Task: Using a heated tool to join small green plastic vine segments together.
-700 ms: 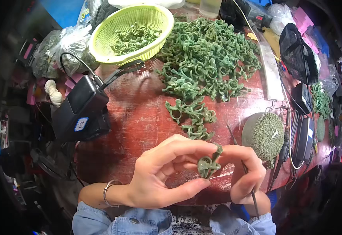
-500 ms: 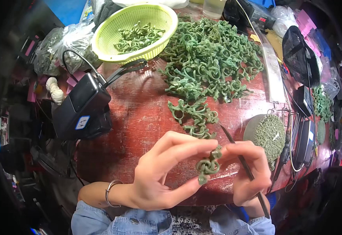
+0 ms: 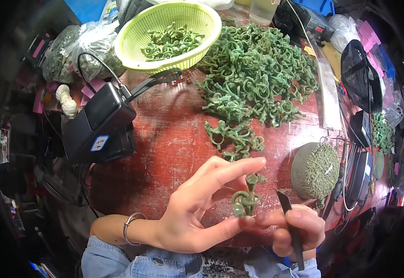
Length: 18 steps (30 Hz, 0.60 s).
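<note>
My left hand (image 3: 188, 213) holds a small green ring piece (image 3: 246, 203), waxy in look, upright between the thumb below and the fingers above. In my right hand (image 3: 309, 228) a thin dark blade-like tool (image 3: 296, 241) is gripped, its angled tip pointing up and away from me. The right fingertips are close to the ring piece's lower end and my left thumb tip; whether they touch is hard to tell. Just beyond my left fingers lies a small cluster of similar green ring pieces (image 3: 236, 135), in front of a large heap (image 3: 257, 69) of them.
A yellow-green plastic colander (image 3: 127, 46) with more green pieces stands far left. Left of the hands is a black device (image 3: 100, 118) with a cable and strap. A round block (image 3: 303, 169) topped with green crumbs sits at right, near cables and a metal ruler-like strip (image 3: 328, 95).
The ring piece has been turned in my left fingers. My right hand has drawn down and slightly right, and the blade now stands more upright, away from the piece.
</note>
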{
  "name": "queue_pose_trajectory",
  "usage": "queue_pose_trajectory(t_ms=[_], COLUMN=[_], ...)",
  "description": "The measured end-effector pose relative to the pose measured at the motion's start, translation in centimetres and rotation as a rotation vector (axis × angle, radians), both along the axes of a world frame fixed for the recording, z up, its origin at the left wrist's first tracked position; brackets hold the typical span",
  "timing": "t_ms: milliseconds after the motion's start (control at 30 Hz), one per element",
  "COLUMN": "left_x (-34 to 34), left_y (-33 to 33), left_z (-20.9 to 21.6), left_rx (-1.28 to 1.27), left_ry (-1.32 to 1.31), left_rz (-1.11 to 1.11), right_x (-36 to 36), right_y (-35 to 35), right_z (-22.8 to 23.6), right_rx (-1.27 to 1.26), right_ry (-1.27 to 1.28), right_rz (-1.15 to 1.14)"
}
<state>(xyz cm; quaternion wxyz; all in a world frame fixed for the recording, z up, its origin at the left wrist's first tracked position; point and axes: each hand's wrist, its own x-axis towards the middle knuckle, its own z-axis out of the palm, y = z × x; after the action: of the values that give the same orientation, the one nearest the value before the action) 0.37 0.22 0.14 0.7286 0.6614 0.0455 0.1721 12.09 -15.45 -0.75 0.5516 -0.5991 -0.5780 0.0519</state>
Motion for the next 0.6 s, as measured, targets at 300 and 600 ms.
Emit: queue_pose_trajectory(t_ms=[300, 600], left_x=[0.1, 0.2], left_y=[-0.4, -0.7], left_z=[-0.3, 0.3], left_rx=[-0.236, -0.379], left_ry=[0.025, 0.078], left_rz=[-0.047, -0.128], right_x=[0.5, 0.3], right_y=[-0.1, -0.4], right_z=[-1.2, -0.1], right_rx=[0.089, 0.026], right_ry=[0.005, 0.081], right_rz=[-0.028, 0.070])
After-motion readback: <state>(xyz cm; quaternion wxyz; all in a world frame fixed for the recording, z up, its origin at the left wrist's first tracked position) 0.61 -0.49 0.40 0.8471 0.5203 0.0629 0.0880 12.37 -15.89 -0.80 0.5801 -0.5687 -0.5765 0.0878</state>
